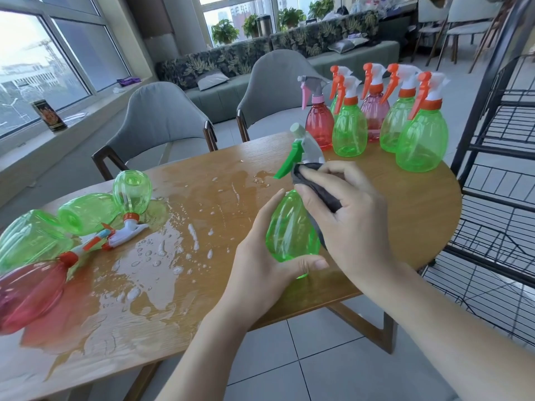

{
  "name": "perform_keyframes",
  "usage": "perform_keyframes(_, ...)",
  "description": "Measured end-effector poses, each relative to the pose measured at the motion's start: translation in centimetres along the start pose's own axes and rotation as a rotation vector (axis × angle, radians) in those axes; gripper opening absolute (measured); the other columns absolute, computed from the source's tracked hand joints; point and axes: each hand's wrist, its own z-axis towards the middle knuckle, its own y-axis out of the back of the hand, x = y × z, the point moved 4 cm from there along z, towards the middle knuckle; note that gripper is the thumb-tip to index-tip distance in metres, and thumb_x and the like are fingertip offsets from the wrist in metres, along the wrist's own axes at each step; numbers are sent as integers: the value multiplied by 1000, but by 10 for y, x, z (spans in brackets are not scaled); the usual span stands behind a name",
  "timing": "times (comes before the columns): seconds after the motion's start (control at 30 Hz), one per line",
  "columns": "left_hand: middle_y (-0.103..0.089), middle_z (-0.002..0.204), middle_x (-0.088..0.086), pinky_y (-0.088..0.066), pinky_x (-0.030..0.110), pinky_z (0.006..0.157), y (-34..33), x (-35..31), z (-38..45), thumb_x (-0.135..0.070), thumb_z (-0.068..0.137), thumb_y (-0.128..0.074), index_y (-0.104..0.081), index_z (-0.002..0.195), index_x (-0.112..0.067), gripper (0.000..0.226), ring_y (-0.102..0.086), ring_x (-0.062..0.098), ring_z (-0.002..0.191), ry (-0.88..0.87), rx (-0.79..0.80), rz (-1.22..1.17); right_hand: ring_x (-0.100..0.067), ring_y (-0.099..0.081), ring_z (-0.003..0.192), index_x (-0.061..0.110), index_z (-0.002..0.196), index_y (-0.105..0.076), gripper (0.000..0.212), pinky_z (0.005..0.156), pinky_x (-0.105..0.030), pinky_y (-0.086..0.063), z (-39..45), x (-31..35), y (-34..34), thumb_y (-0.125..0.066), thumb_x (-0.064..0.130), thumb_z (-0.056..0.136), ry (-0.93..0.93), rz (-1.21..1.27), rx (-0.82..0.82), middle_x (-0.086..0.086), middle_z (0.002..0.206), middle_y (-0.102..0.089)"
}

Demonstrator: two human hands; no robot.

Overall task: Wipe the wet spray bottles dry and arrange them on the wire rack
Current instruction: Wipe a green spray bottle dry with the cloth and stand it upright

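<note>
My left hand (pixel 260 264) grips the lower body of a green spray bottle (pixel 286 227) with a grey head and green trigger, held above the table's front edge. My right hand (pixel 347 215) holds a dark grey cloth (pixel 321 192) against the bottle's neck and right side. Several upright bottles (pixel 376 120), green and red with orange or pink triggers, stand at the table's far right. Several more bottles (pixel 86 209), green and one red (pixel 29 293), lie on their sides at the left. The black wire rack (pixel 503 169) stands at the right of the table.
The wooden table (pixel 405 215) has a wide puddle and droplets (pixel 162 256) across its left and middle. Two grey chairs (pixel 162 120) stand behind it. A dark can (pixel 49 115) sits on the window sill at left. Tiled floor lies below.
</note>
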Motion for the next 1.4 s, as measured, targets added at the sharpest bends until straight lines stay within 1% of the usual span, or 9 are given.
perform_keyframes(0.2,-46,141,-47,-29,-6,100,-3,0,0,-52,69,-92,-32,147,-60,99,-35,-30,135,12,-6,-13,-22,-55,100,9,118,-77,22,102,-38,-48,5,7,-13,-69,16,98,186,-115,199,-4,105,-66)
perform_keyframes(0.3,-47,140,-51,-28,-6,100,-3,2,0,-53,75,-89,-33,152,-55,96,-34,-29,137,15,-11,-32,-10,-50,102,12,117,-77,21,103,-27,-41,12,3,-9,-68,17,99,203,-50,349,-2,107,-65)
perform_keyframes(0.4,-44,148,-47,-28,-4,105,0,2,0,-51,80,-86,-33,160,-47,96,-33,-20,145,14,15,-59,-8,-56,100,10,117,-77,21,94,-12,-40,17,-3,3,-69,14,98,173,41,446,-2,107,-64)
perform_keyframes(0.67,-47,155,-34,-35,19,115,7,5,-2,-49,83,-84,-37,155,-55,86,-40,-11,146,42,-2,-69,-10,-58,89,11,114,-79,25,84,-12,-45,16,-49,25,-76,4,90,46,-140,324,-7,103,-66)
perform_keyframes(0.77,-50,151,-36,-36,15,110,6,4,0,-51,81,-85,-38,154,-56,86,-43,-12,143,45,-5,-60,-9,-61,94,11,114,-78,25,84,-14,-48,25,-41,36,-75,7,90,50,-98,199,-6,107,-69)
perform_keyframes(0.93,-49,138,-51,-36,-4,96,2,-2,1,-44,82,-86,-40,151,-56,84,-44,-25,132,35,19,-39,-14,-64,105,5,128,-69,34,92,-20,-52,39,-20,36,-72,12,95,92,-45,36,-6,114,-69)
perform_keyframes(1.1,-47,133,-58,-32,-7,94,0,-6,0,-37,84,-87,-39,151,-53,84,-42,-29,129,19,38,-20,-20,-65,110,-3,120,-71,23,100,-24,-50,45,-7,28,-69,5,98,211,-16,-141,-14,115,-70)
perform_keyframes(1.27,-46,136,-57,-32,-5,97,-1,-8,-1,-40,83,-87,-39,152,-52,85,-41,-27,132,2,43,6,-17,-64,106,-1,114,-75,19,98,-15,-46,47,-9,18,-69,1,96,202,-35,-109,-14,112,-70)
perform_keyframes(1.4,-47,134,-57,-33,-5,95,-1,-8,-1,-42,82,-86,-39,152,-51,85,-42,-28,130,5,30,-3,-17,-65,101,1,108,-76,17,93,-15,-48,39,-13,15,-72,0,91,175,-59,-37,-12,108,-71)
